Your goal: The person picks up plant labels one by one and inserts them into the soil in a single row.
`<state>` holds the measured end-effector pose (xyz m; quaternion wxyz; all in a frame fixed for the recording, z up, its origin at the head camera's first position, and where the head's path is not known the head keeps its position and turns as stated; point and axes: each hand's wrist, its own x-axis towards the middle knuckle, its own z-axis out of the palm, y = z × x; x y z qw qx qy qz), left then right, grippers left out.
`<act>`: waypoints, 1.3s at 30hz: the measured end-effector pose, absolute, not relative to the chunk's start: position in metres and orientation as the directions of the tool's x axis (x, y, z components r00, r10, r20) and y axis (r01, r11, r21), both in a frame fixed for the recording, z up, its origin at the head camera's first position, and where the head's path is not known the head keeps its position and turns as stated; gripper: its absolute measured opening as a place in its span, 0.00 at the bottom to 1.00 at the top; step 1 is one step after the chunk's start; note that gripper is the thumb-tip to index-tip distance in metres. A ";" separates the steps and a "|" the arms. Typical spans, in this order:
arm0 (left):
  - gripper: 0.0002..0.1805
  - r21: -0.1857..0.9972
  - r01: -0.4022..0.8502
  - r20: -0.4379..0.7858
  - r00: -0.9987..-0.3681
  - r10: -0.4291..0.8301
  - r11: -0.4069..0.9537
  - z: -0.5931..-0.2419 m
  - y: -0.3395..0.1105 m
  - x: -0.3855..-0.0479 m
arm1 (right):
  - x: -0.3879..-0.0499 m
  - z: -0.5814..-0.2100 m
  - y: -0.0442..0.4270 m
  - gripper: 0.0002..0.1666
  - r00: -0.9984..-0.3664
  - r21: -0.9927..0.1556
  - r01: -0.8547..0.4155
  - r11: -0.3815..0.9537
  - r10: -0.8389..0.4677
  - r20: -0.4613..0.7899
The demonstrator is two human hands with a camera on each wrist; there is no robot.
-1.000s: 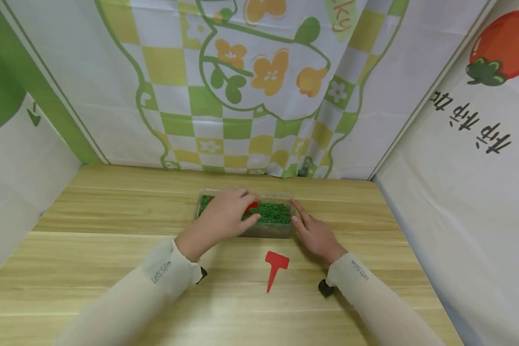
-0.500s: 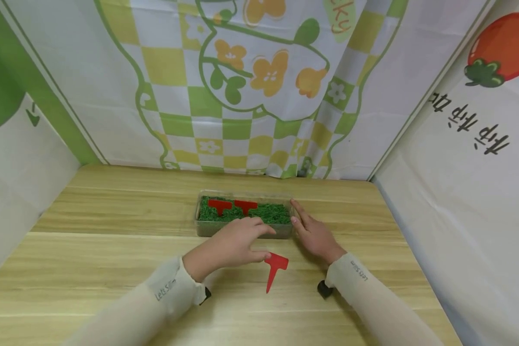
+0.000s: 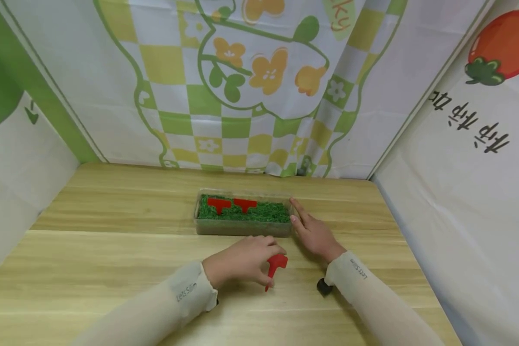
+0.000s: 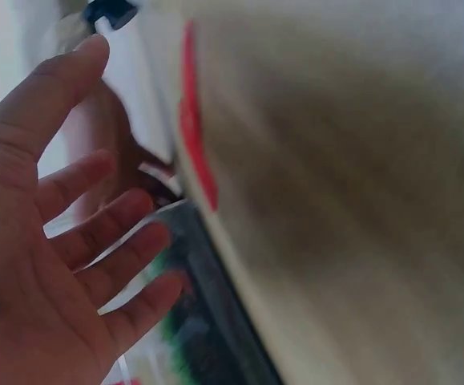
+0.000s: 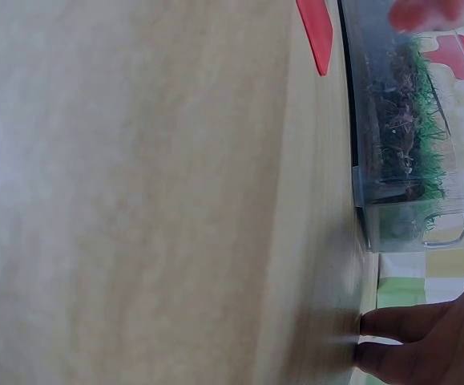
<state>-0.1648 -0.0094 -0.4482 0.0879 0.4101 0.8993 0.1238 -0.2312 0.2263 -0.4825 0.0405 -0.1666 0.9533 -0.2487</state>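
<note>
Lying on table (image 3: 69, 274), red marker (image 3: 278, 261), just beside left fingers (image 3: 271, 248).

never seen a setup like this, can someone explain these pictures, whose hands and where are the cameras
No machine here: these are a person's bare left hand and right hand. The head view comes from a camera worn on the head, looking forward and down; the two close-ups come from a camera on each wrist.

On the wood-grained table stands a clear box of green grass-like filling, with two red tags upright in it. A third red tag is in front of the box, by the left hand's fingers: the head view has them at it, the left wrist view shows a gap, so I can't tell whether it is held. The right hand, fingers straight, rests at the box's right end.
</note>
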 end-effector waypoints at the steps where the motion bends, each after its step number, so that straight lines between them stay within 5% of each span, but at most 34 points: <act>1: 0.39 0.284 0.725 -0.055 -0.641 0.766 0.627 -0.452 -0.008 -0.165 | -0.231 -0.482 0.227 0.35 -0.940 -0.488 -0.302 0.819 -0.340 0.010; 27: 0.43 0.276 0.740 -0.149 -0.598 0.788 0.614 -0.462 0.002 -0.165 | -0.230 -0.483 0.228 0.35 -0.941 -0.488 -0.311 0.815 -0.337 0.037; 39: 0.43 0.296 0.743 -0.092 -0.603 0.792 0.600 -0.461 0.002 -0.163 | -0.231 -0.486 0.227 0.35 -0.941 -0.502 -0.304 0.810 -0.336 0.028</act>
